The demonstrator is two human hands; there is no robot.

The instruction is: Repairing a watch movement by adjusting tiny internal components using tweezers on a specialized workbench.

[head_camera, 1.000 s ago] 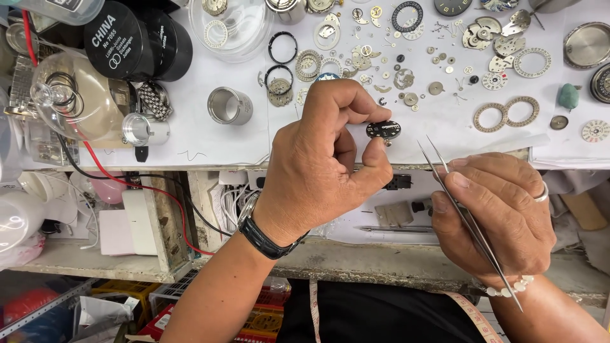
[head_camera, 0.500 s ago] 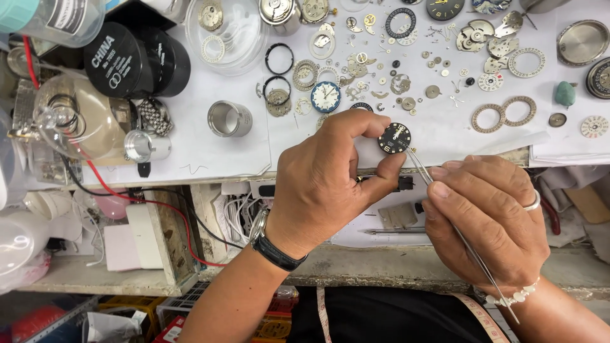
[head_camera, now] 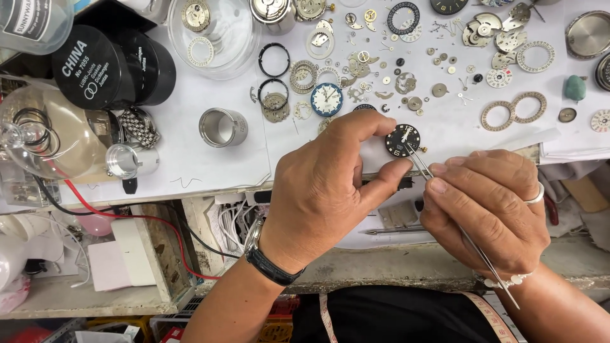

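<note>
Tweezers [head_camera: 416, 159] newly over parts-strewn white bench [head_camera: 210, 159].

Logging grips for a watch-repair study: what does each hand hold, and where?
Left hand pinches the black watch dial by its edge; right hand grips tweezers mid-shaft.

My left hand [head_camera: 330, 190] wears a black-strapped wristwatch [head_camera: 267, 257]; my right hand [head_camera: 489, 203] has a silver ring [head_camera: 537, 194] and a white beaded bracelet [head_camera: 505, 281]. My arms are bare, my shirt black.
</note>
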